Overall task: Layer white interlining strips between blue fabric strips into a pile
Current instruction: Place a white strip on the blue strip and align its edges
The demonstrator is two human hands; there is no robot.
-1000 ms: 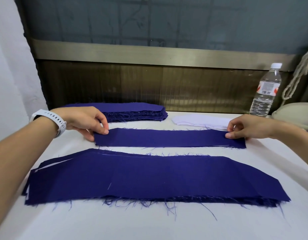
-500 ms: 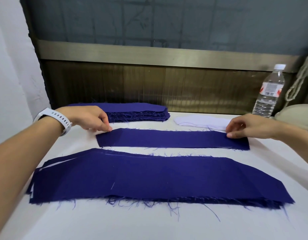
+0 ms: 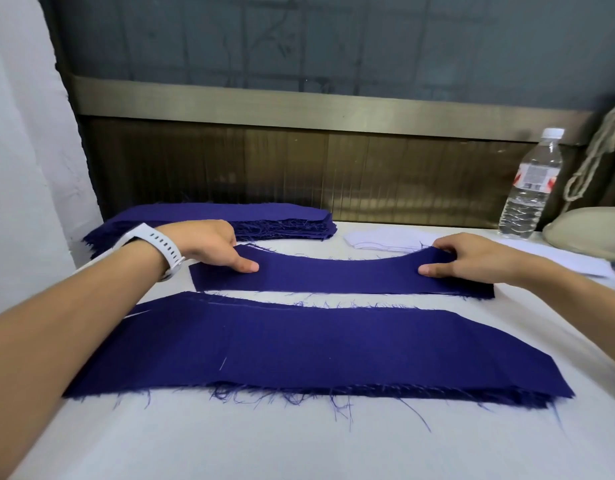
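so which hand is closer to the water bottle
Right. The right hand pinches the right end of the blue strip, with the water bottle beyond it to the right. The left hand pinches the strip's left end, much farther from the bottle.

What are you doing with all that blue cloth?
A person is layering cloth strips on a white table. The left hand and the right hand each pinch one end of a single blue strip, its far edge raised at both ends. Nearer the person lies a wide blue pile, with a bit of white peeking out at its left end. Behind are a stack of blue strips and some white interlining strips.
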